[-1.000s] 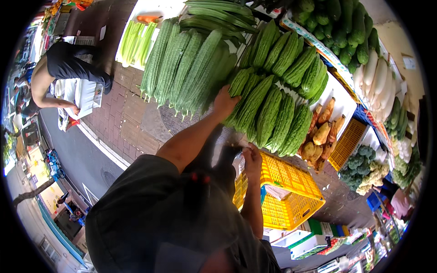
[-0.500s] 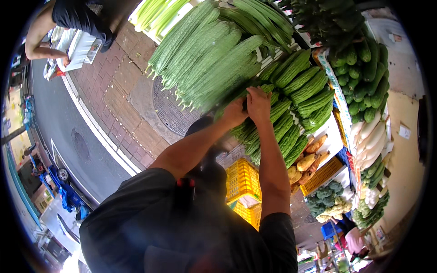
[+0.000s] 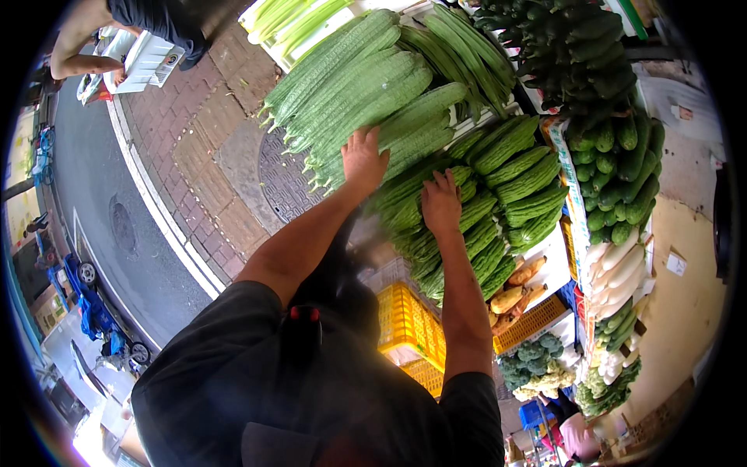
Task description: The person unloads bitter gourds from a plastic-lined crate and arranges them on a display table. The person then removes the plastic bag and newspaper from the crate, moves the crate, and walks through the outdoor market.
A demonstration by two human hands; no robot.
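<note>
Long pale-green luffas (image 3: 350, 86) lie side by side in a big stack. At its near edge rests my left hand (image 3: 364, 159), fingers stretched out over the luffas' surface. To the right, my right hand (image 3: 442, 204) lies on a pile of ridged green bitter melons (image 3: 475, 226), its fingers slightly spread over them. No object shows in either hand. More bitter melons (image 3: 521, 171) are laid in rows just beyond my right hand. Their undersides and the support below are hidden.
Celery-like stalks (image 3: 292, 27) and long green pods (image 3: 459, 50) lie beyond. Cucumbers (image 3: 618, 171), white radishes (image 3: 618, 268) and broccoli (image 3: 533, 358) fill the right side. Yellow crates (image 3: 412, 319) stand beside me. Another person's arm (image 3: 85, 64) reaches to a white box (image 3: 152, 62) at far left.
My hands were close together over the bitter melons. The left has moved left and away onto the luffas; the right has opened out and lies on the bitter melons.
</note>
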